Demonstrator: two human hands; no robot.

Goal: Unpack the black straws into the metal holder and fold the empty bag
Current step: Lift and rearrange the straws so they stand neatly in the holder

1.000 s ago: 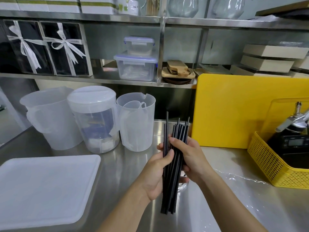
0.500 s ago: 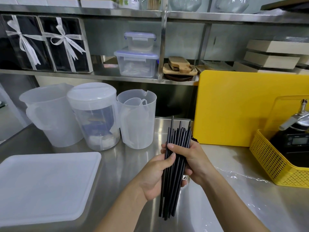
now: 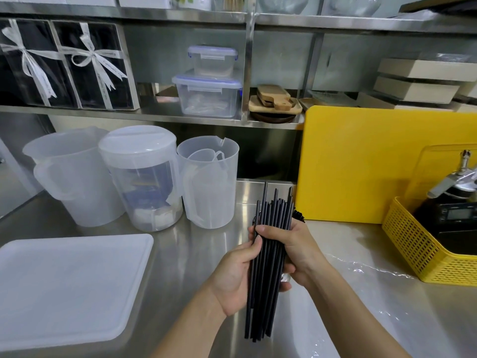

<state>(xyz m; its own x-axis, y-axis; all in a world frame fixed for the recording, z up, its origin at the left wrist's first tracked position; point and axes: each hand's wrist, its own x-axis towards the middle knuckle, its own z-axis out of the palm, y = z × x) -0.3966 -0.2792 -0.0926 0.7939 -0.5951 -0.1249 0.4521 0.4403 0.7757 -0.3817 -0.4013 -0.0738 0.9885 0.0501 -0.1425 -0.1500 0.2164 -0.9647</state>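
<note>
We held the black straws [image 3: 268, 267] as one near-upright bundle above the counter [image 3: 196, 254], near the middle of its front edge. Our left hand [image 3: 237, 277] curled round them and our right hand [image 3: 291, 244] wrapped them just higher. A white tray [image 3: 67, 288] lay at the front left corner and a yellow basket [image 3: 413, 244] at the right edge.

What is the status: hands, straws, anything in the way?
Left hand, right hand: both grip straws. Bundle upright above counter, tips uneven. Holder not clearly visible.
</note>
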